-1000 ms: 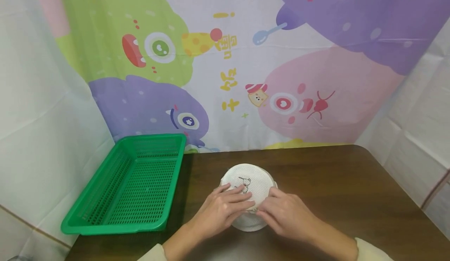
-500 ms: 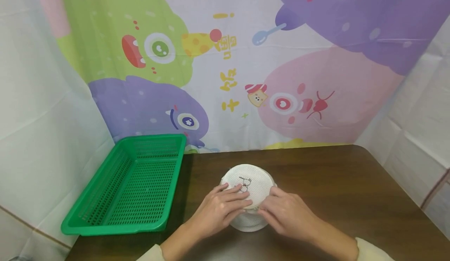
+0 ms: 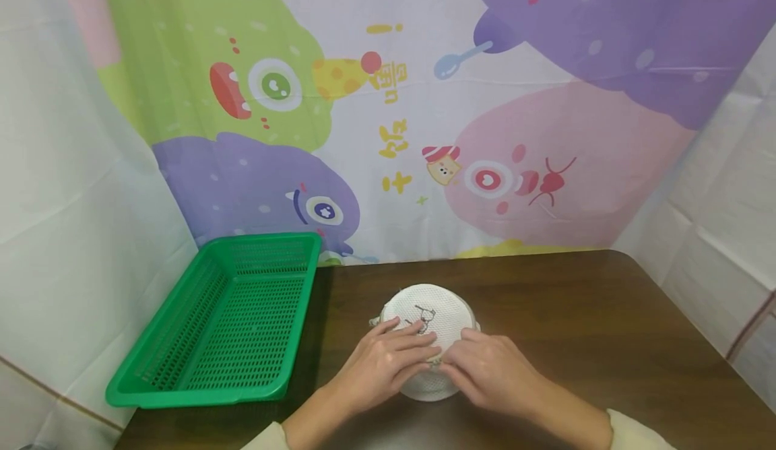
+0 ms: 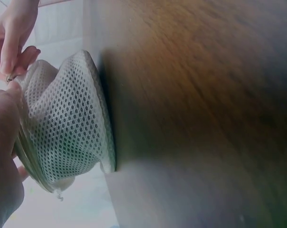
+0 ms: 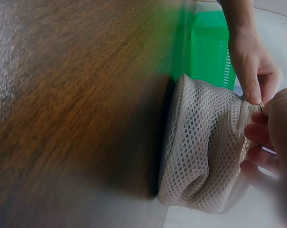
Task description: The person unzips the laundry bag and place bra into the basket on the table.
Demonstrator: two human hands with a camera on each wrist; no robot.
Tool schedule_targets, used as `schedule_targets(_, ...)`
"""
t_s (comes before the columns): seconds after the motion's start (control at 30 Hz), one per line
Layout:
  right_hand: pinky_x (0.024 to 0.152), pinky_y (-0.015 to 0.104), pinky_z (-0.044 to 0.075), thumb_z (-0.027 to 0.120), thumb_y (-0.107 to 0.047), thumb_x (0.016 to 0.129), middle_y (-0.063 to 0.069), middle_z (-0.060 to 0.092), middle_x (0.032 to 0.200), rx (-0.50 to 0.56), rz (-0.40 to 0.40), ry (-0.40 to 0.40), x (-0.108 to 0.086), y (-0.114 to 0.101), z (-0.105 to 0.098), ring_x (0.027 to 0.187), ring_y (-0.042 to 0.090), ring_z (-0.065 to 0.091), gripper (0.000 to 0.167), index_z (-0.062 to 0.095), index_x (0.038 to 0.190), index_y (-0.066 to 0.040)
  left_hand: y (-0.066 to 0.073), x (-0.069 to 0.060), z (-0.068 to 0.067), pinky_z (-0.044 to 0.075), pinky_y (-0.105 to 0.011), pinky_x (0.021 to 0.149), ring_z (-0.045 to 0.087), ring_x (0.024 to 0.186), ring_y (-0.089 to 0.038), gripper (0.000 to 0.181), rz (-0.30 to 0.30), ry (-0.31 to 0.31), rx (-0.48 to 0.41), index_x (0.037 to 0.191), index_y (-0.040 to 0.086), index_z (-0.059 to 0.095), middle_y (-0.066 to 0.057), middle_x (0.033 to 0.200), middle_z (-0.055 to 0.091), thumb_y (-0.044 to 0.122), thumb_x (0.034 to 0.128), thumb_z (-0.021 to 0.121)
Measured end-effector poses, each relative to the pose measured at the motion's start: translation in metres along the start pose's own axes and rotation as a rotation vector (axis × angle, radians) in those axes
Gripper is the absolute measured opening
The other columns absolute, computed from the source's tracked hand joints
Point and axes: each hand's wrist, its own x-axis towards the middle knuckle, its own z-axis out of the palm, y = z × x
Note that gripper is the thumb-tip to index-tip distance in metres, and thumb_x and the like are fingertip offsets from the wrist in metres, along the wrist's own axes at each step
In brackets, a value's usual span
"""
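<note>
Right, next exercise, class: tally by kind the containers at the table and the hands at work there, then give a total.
Green baskets: 1 (green basket)
White mesh bags: 1 (white mesh bag)
Hands: 2 (left hand, right hand)
Total: 4

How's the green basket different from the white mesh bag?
The green basket is bigger; the mesh bag is smaller. The basket is boxy and open on top, while the bag is round with a covered top. The left hand and right hand hold the bag, but neither touches the basket. Both have lots of little holes and sit on the brown table.
</note>
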Motion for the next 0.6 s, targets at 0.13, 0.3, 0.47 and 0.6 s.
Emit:
schedule_targets(0.13, 0.057, 0.013, 0.042, 0.066, -0.034, 0.113, -0.018, 0.069, 0.079, 0.001, -0.006, -0.003, -0.0016, 0.0005, 0.0002, 0.069, 0.003, 0.054, 0.026, 0.075, 0.090, -0.025, -0.0009, -0.0008, -0.0019, 0.061, -0.050, 0.116, 0.077, 0.137, -0.017, 0.034, 0.002, -0.015, 0.017, 0.132, 0.028, 0.085, 0.009, 0.139, 0.082, 0.030, 0.0978, 0.087)
schedule_targets(0.3, 0.058, 0.012, 0.045, 0.052, -0.038, 0.120, -0.020, 0.072, 0.081, 0.008, -0.004, -0.002, -0.0057, 0.0037, -0.0006, 0.072, 0.001, 0.057, 0.040, 0.077, 0.091, -0.026, -0.0036, -0.0016, -0.0053, 0.061, -0.051, 0.115, 0.078, 0.136, -0.018, 0.034, -0.003, -0.022, 0.027, 0.129, 0.030, 0.086, 0.008, 0.139, 0.083, 0.031, 0.0955, 0.090)
schedule_targets(0.47, 0.059, 0.010, 0.045, 0.049, -0.037, 0.121, -0.019, 0.073, 0.082, 0.036, 0.007, -0.001, -0.0080, 0.0064, -0.0014, 0.073, 0.000, 0.057, 0.042, 0.077, 0.092, -0.025, -0.0055, -0.0028, -0.0074, 0.062, -0.052, 0.114, 0.079, 0.134, -0.019, 0.034, -0.016, -0.013, 0.014, 0.128, 0.029, 0.086, 0.008, 0.138, 0.083, 0.031, 0.0947, 0.091)
schedule_targets(0.6, 0.059, 0.010, 0.045, 0.050, -0.036, 0.120, -0.018, 0.073, 0.082, 0.041, 0.007, -0.005, -0.0079, 0.0056, -0.0011, 0.072, 0.000, 0.057, 0.041, 0.076, 0.092, -0.024, -0.0055, -0.0036, -0.0069, 0.062, -0.051, 0.114, 0.079, 0.134, -0.018, 0.032, -0.018, -0.004, 0.010, 0.128, 0.029, 0.086, 0.008, 0.138, 0.083, 0.030, 0.0959, 0.090)
